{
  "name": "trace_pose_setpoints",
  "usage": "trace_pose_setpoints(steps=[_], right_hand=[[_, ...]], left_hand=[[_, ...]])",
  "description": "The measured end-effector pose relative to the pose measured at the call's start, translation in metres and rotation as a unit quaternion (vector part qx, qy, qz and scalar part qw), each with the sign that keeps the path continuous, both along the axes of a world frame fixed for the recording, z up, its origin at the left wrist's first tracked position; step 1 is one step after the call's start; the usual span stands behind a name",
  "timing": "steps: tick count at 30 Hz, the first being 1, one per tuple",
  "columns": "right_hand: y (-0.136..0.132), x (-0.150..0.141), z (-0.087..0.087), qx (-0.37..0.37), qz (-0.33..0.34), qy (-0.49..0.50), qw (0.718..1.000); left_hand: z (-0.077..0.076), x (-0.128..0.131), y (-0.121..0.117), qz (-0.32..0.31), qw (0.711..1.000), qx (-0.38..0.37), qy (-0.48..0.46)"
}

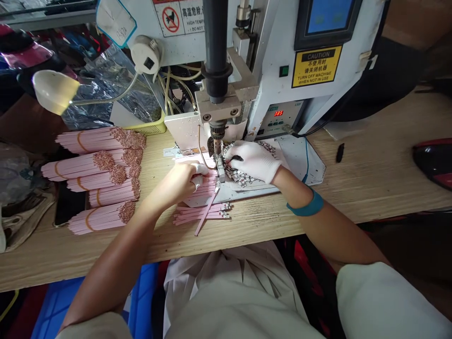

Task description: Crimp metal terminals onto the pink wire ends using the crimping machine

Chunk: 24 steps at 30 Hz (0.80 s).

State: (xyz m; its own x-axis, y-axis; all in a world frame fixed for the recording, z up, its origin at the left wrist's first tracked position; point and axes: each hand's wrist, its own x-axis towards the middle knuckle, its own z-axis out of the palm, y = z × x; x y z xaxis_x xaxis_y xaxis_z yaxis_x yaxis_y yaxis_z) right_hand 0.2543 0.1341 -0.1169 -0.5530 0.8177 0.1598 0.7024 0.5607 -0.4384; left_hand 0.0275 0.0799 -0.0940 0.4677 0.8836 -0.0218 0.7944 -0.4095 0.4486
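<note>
While the left hand (187, 180) curls at pink wires (207, 188) beside the soldering head (218, 136) and the gloved right hand (252, 160) bends over small connectors (243, 179), neither grip can be told; the yellow label (317, 67) reads "CAUTION", "TURN OFF MACHINE WHEN NOT IN USE", the red display (278, 113) "385".

On the machine (272, 54), a yellow label (316, 67) reads "CAUTION 不使用时请关闭机器 TURN OFF MACHINE WHEN NOT IN USE"; a red display (278, 113) reads 385. Its partly hidden white sign (189, 29) shows "高温危险" and "HIGH TEMP".
</note>
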Motion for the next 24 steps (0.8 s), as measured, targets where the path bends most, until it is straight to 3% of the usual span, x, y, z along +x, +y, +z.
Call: trace_pose_setpoints(steps=[3, 7, 16, 20, 24], right_hand=[[0.0, -0.004, -0.001, -0.016, -0.002, 0.019, 1.0], [-0.003, -0.003, 0.004, -0.081, -0.032, 0.126, 0.988], [-0.006, 0.001, 0.014, -0.299, -0.053, 0.285, 0.909], [-0.007, 0.0, 0.015, -0.335, -0.064, 0.307, 0.888], [-0.008, -0.002, 0.016, -0.342, -0.077, 0.304, 0.886]], left_hand=[[0.001, -0.001, 0.0, -0.012, 0.999, -0.044, 0.008], [0.0, -0.005, 0.002, -0.043, 0.997, -0.066, -0.022], [0.001, -0.005, 0.002, -0.047, 0.999, -0.019, 0.007], [0.001, -0.001, 0.001, -0.031, 0.999, -0.035, -0.004], [-0.001, -0.001, 0.002, -0.033, 0.999, -0.03, -0.01]])
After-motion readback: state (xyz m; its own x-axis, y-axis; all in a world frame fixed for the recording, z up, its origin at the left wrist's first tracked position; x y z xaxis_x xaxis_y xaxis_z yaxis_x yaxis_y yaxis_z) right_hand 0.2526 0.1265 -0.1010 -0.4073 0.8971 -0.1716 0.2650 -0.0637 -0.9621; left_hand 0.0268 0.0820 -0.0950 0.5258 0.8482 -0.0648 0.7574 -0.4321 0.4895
